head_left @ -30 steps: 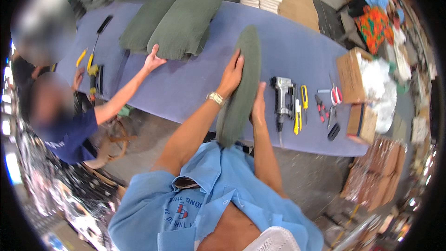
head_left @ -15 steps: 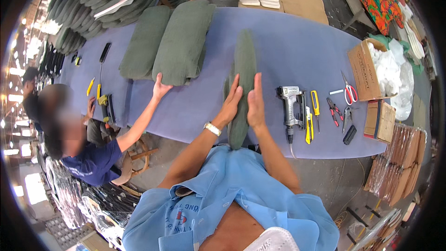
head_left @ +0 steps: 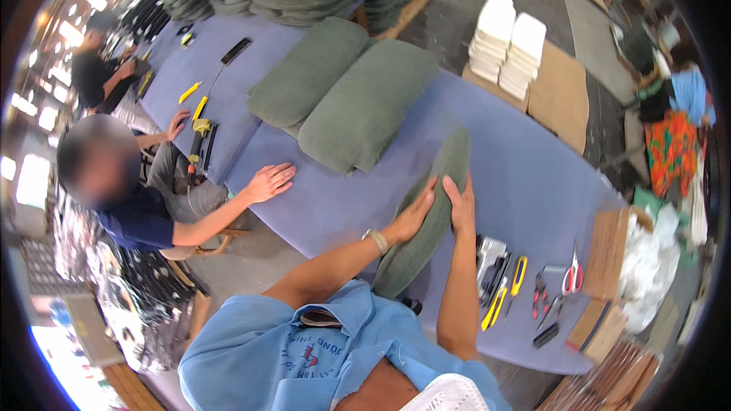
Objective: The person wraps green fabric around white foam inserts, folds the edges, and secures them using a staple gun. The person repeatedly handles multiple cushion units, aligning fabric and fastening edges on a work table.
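1. Here's our green cushion (head_left: 431,232), tipped on edge over the table (head_left: 533,183), its narrow side toward us; whether it touches the tabletop, we can't tell.
2. We've got the left hand (head_left: 412,216) pressed along the cushion's left face, fingers held fairly straight.
3. Our right hand (head_left: 460,202) braces the cushion's right side, thumb apart from the fingers; together the hands hold it, spaced about its thickness apart.
4. The cushion's far end pokes past our fingertips; its near end reaches toward our shirt (head_left: 266,342).
5. We'd call this step steadying the cushion between two hands; any shift calls for even pressure from both sides.
6. Left of the cushion and farther off, two flat cushions (head_left: 368,106) lie side by side; a co-worker's hand (head_left: 270,183) rests nearer, further left.
7. Right of the cushion: staple gun (head_left: 491,259), pliers (head_left: 540,297), scissors (head_left: 571,278).
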Tool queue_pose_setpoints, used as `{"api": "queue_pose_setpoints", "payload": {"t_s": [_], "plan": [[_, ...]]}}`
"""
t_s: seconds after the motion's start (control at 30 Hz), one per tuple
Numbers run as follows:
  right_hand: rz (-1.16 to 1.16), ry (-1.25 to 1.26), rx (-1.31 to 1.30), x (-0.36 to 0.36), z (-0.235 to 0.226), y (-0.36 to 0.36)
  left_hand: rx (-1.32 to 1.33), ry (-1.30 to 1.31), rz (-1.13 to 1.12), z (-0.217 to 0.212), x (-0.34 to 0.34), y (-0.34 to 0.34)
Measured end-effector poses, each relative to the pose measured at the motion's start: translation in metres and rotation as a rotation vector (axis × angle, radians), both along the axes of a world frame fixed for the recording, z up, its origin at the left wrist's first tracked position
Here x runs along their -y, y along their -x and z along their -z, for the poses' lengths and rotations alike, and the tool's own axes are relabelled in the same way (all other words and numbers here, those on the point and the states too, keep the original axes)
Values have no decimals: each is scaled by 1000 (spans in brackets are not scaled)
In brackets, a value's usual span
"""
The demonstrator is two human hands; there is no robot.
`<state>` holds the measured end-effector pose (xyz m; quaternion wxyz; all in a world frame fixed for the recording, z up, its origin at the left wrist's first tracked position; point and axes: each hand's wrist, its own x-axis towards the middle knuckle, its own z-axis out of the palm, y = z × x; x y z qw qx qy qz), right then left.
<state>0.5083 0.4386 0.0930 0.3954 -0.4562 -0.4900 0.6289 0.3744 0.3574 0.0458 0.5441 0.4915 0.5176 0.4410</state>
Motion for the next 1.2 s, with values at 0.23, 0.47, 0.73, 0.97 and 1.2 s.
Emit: {"api": "queue_pose_setpoints", "payload": {"t_s": [0.23, 0.47, 0.73, 0.97, 1.2], "plan": [[125, 171, 25, 71, 14, -45, -205, 192, 199, 26, 115, 20], [148, 26, 164, 153, 6, -52, -329, 96, 162, 40, 137, 1], [333, 154, 120, 166, 61, -109, -308, 72, 47, 69, 161, -5], [404, 183, -109, 212, 46, -92, -144, 439, -1, 33, 160, 23], [320, 120, -228, 244, 19, -89, 472, 633, 205, 20, 151, 55]]}}
